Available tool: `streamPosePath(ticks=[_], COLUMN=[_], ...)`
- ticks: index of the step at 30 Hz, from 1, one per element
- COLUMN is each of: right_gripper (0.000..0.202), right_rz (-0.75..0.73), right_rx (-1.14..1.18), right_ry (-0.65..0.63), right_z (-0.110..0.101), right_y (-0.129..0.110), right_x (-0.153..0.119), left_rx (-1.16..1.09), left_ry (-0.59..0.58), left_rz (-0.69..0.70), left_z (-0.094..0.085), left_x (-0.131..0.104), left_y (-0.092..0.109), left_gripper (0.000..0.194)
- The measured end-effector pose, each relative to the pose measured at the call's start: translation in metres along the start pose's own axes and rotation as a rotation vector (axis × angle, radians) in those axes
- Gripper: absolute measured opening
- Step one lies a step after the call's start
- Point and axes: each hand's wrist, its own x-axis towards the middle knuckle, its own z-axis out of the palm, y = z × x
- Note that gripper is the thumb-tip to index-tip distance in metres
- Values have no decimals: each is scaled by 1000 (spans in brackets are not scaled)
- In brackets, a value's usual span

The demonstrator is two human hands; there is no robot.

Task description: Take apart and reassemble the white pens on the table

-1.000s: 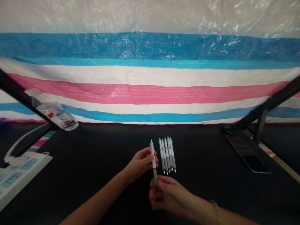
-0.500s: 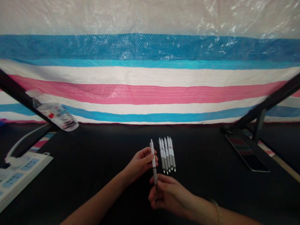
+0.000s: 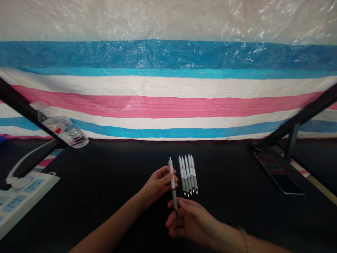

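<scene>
Your left hand (image 3: 159, 182) has the white-and-grey pen (image 3: 173, 181) pinched thumb to fingers on the white barrel, clicker up. Pen lies at 3 o'clock from that palm; long axis about 11:30 to 5:30, tip toward you. Your left is the one clearly gripping.

Your right hand (image 3: 195, 219) sits at 5 o'clock of the pen, so the grip end is at its 10. Thumb and forefinger are slightly parted around the grey grip, other fingers loosely curled. Dim down there: probably brushing it, but I can't tell if it's pinched.

Row of five pens (image 3: 188, 174) is on the black table (image 3: 223, 175), just beside your left fingertips at 3 o'clock, near-parallel, tips toward you.
</scene>
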Motion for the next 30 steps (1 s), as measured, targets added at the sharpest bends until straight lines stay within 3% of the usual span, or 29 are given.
streamPosePath(ticks=[5, 10, 20, 30], right_gripper=[37, 46, 47, 42], right_rz=[-11, -10, 13, 15], right_rx=[-43, -123, -176, -184], right_ry=[-15, -68, -107, -108], right_z=[-5, -6, -4, -4], right_y=[3, 5, 7, 5], right_x=[2, 2, 0, 1], left_rx=[3, -29, -97, -19], left_ry=[17, 70, 291, 209], left_rz=[7, 50, 159, 108], left_z=[2, 2, -11, -10], left_x=[-1, 0, 9, 5], left_y=[0, -1, 21, 18], left_gripper=[30, 29, 38, 39])
